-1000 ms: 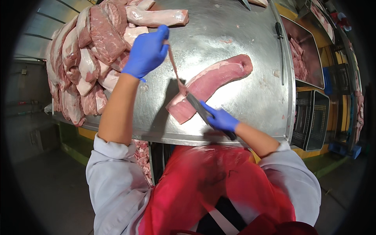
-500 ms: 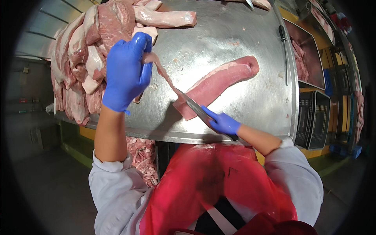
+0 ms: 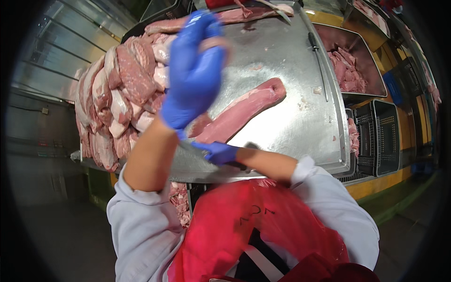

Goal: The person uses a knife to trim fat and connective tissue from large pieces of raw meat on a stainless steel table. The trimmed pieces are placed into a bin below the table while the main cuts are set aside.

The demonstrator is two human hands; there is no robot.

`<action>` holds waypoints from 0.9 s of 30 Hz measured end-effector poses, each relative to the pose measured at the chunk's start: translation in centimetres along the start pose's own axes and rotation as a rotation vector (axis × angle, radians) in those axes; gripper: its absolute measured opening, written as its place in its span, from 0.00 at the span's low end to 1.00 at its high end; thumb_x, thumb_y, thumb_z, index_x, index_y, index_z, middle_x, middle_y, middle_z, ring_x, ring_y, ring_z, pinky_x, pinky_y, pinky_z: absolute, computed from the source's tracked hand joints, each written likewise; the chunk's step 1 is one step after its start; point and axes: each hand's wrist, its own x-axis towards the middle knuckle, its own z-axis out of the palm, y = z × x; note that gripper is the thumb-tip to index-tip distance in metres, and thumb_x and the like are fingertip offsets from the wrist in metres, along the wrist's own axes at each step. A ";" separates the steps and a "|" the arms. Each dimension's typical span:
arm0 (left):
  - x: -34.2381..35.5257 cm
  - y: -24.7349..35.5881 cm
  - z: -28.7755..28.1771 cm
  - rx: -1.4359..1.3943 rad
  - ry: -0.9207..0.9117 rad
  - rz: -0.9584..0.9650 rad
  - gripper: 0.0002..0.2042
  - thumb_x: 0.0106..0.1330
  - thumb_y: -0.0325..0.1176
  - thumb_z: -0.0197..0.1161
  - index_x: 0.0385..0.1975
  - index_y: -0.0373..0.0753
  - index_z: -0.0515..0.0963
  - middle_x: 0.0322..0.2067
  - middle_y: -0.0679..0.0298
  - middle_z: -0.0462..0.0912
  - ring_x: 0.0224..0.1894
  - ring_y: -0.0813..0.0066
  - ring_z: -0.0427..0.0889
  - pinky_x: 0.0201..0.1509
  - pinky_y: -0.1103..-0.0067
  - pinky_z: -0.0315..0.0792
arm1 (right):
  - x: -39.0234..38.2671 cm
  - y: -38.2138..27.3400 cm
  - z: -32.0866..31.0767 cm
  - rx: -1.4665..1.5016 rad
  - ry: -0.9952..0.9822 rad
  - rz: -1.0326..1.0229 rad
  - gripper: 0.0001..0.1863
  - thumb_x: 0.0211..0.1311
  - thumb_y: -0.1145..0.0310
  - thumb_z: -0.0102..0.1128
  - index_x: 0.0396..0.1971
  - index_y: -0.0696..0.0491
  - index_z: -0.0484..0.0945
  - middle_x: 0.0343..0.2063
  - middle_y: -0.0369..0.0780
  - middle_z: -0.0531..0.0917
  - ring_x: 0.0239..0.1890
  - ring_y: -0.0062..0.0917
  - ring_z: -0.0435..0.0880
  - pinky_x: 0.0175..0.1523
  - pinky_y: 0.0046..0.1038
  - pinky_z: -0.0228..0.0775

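My left hand (image 3: 192, 77) in a blue glove is raised above the steel table (image 3: 291, 127), blurred, with its fingers closed on a thin pink strip of trimming (image 3: 213, 43). A long pink pork loin (image 3: 246, 109) lies diagonally on the table. At the loin's near end my right hand (image 3: 218, 152), also gloved in blue, grips a knife (image 3: 190, 148). The blade is partly hidden behind my left forearm.
A big pile of raw meat cuts (image 3: 115, 101) fills the table's left side. At the right, a long dark-handled tool (image 3: 320, 63) lies near the table's edge, beside a metal bin of meat pieces (image 3: 350, 73) and black crates (image 3: 378, 136). More meat (image 3: 179, 202) sits below the table.
My left hand has lifted up and toward the camera with the strip, pulling it off the loin. My right hand with the knife has drawn back to the loin's near end.
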 end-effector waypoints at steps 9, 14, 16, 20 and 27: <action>5.6 -4.9 18.7 -0.200 -0.478 -0.023 0.28 0.57 0.30 0.61 0.60 0.32 0.67 0.51 0.52 0.78 0.57 0.58 0.78 0.63 0.68 0.71 | -6.8 5.3 -8.1 -0.036 0.730 -0.103 0.38 0.62 0.72 0.53 0.74 0.46 0.56 0.45 0.40 0.82 0.39 0.20 0.77 0.43 0.29 0.72; -14.2 -28.9 -3.4 0.865 -0.499 -0.624 0.38 0.58 0.50 0.67 0.63 0.30 0.68 0.59 0.41 0.75 0.62 0.47 0.75 0.67 0.63 0.68 | -12.7 7.6 -19.4 0.023 1.012 0.225 0.42 0.61 0.77 0.49 0.76 0.34 0.53 0.27 0.42 0.82 0.22 0.23 0.80 0.29 0.28 0.77; -23.1 -30.1 -3.7 0.731 -0.728 -0.950 0.41 0.54 0.56 0.69 0.60 0.29 0.69 0.54 0.41 0.77 0.56 0.43 0.77 0.62 0.59 0.70 | -13.6 9.3 -21.8 0.125 1.014 0.196 0.41 0.63 0.73 0.50 0.76 0.31 0.53 0.23 0.45 0.82 0.18 0.28 0.80 0.27 0.30 0.77; -27.0 -23.8 3.1 0.753 -0.393 -0.733 0.35 0.48 0.51 0.75 0.46 0.29 0.71 0.40 0.41 0.78 0.44 0.42 0.79 0.50 0.58 0.73 | -13.0 11.1 -25.7 -0.429 1.041 0.173 0.41 0.62 0.68 0.52 0.75 0.30 0.53 0.31 0.56 0.84 0.33 0.44 0.87 0.43 0.38 0.79; -28.0 -21.7 4.9 0.614 -0.443 -0.703 0.32 0.47 0.54 0.76 0.39 0.33 0.71 0.36 0.47 0.75 0.39 0.46 0.76 0.45 0.60 0.72 | -9.2 3.8 -27.8 -0.789 0.848 0.450 0.39 0.62 0.67 0.50 0.75 0.33 0.55 0.38 0.57 0.84 0.39 0.48 0.86 0.50 0.44 0.76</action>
